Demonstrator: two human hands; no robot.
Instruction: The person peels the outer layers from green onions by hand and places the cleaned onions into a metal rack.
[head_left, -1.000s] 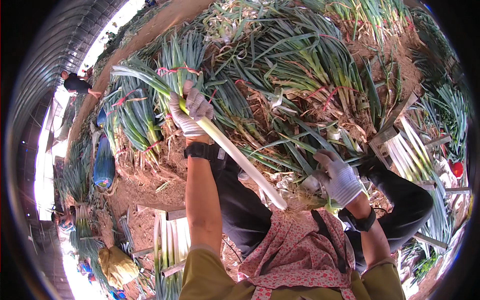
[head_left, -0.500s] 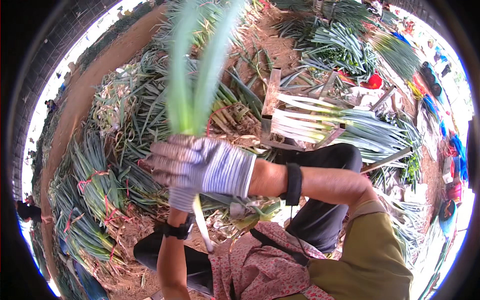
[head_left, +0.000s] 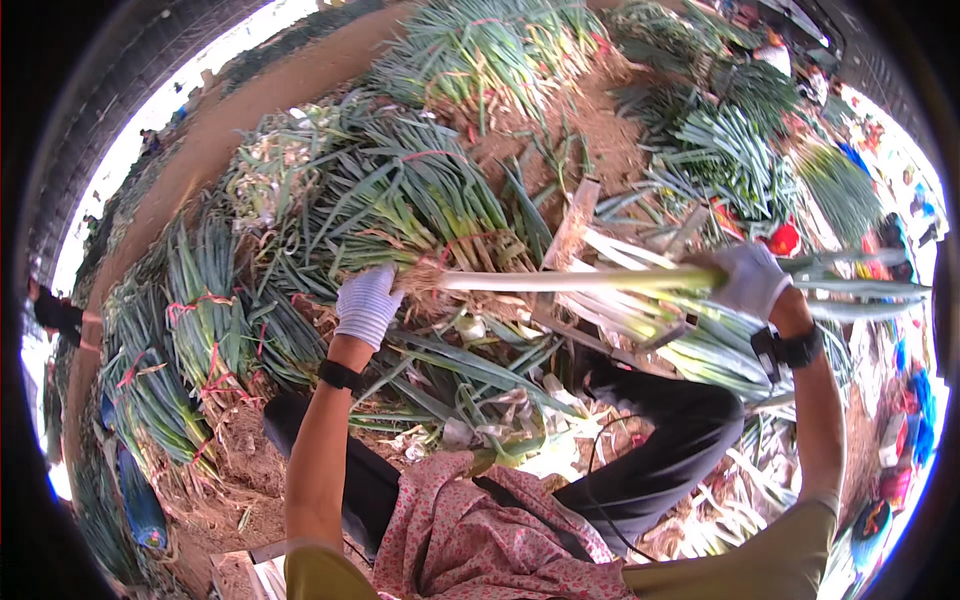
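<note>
A single long green onion [head_left: 570, 281] lies level across the front of me, white stalk to the left and green leaves to the right. My right hand [head_left: 752, 280], in a striped work glove, is closed round it where the white turns green. At the other end my left hand [head_left: 368, 308], gloved too, has its fingers closed at the brown, hairy roots [head_left: 424, 274]. Beneath the stalk, trimmed green onions [head_left: 630, 312] with white ends lie in a low wooden frame [head_left: 575, 222]. A tied bunch of untrimmed green onions [head_left: 430, 195] rests just beyond my left hand.
More bunches tied with pink string [head_left: 205, 310] lie at the left. Loose leaves and peelings [head_left: 480, 410] cover the soil by my knees. Further heaps [head_left: 500, 50] and a red round object [head_left: 784, 239] are farther off. A person's arm [head_left: 70, 320] shows at the left edge.
The green onion has swung from upright to level, its leaves now pointing right. My hands, crossed together before, have moved apart, the right one to the right. The view has shifted.
</note>
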